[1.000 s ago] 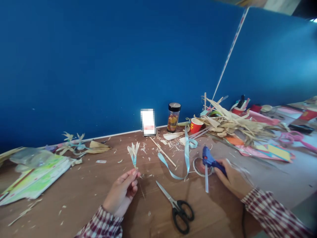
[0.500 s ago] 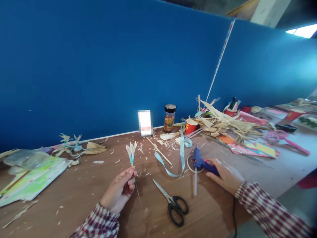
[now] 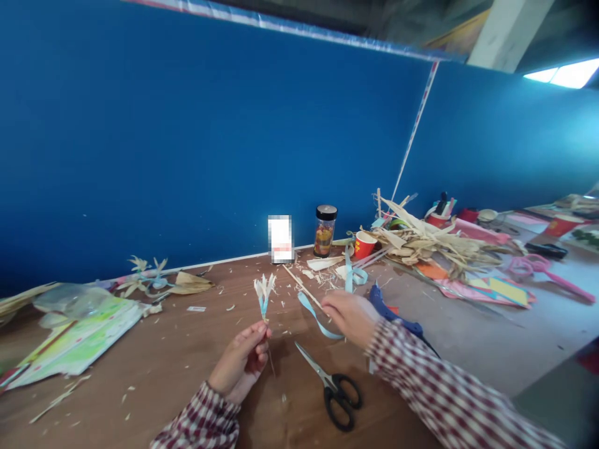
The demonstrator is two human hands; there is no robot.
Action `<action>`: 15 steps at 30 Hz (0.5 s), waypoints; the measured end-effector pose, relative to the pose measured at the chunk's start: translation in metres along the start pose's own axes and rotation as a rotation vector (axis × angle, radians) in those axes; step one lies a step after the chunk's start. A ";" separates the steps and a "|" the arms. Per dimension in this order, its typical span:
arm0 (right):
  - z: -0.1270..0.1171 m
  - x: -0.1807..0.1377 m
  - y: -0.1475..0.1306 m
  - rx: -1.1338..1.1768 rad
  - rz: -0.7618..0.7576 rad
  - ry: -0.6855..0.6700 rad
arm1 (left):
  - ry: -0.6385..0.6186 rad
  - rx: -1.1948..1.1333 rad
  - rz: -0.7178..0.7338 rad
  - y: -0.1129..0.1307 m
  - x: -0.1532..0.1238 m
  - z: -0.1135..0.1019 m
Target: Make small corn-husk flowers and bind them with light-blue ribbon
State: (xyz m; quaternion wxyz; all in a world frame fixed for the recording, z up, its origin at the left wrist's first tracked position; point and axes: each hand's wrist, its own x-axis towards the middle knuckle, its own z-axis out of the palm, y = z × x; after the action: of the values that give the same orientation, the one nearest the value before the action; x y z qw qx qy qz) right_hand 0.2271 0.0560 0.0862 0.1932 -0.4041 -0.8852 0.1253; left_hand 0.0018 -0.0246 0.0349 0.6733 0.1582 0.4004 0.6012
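My left hand (image 3: pixel 243 358) pinches the thin stem of a small corn-husk flower (image 3: pixel 264 292) bound with light blue ribbon and holds it upright over the brown table (image 3: pixel 154 368). My right hand (image 3: pixel 350 318) hovers over a loose strip of light blue ribbon (image 3: pixel 314 315), back up and fingers curled downward; they are mostly hidden, so I cannot say whether they grip anything. The blue glue gun (image 3: pixel 390 310) lies on the table just behind my right wrist. Black-handled scissors (image 3: pixel 333 385) lie shut between my two hands, near the front.
A heap of dry corn husks (image 3: pixel 430 240), a red paper cup (image 3: pixel 363 244) and a black-lidded jar (image 3: pixel 324 231) stand at the back by the blue wall. Green printed sheets (image 3: pixel 70 340) lie on the left. Pink scissors (image 3: pixel 538 269) lie on the right. Husk scraps litter the table.
My right hand has let go of the glue gun and moved left over the blue ribbon. The left hand keeps holding the husk flower; the view has tilted upward.
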 end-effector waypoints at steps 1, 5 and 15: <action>0.011 0.013 -0.002 -0.045 0.033 -0.002 | -0.002 -0.007 0.007 0.001 0.000 -0.001; 0.042 0.052 0.007 -0.123 0.157 -0.043 | -0.012 -0.069 0.068 0.008 -0.001 -0.004; 0.063 0.064 0.015 -0.005 0.157 -0.062 | -0.055 -0.151 0.062 0.005 0.000 -0.005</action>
State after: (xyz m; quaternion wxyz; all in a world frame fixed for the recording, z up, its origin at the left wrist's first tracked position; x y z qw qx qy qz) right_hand 0.1708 0.1108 0.0400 0.1542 -0.4688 -0.8566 0.1505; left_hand -0.0053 -0.0242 0.0356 0.6753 0.1358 0.3301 0.6455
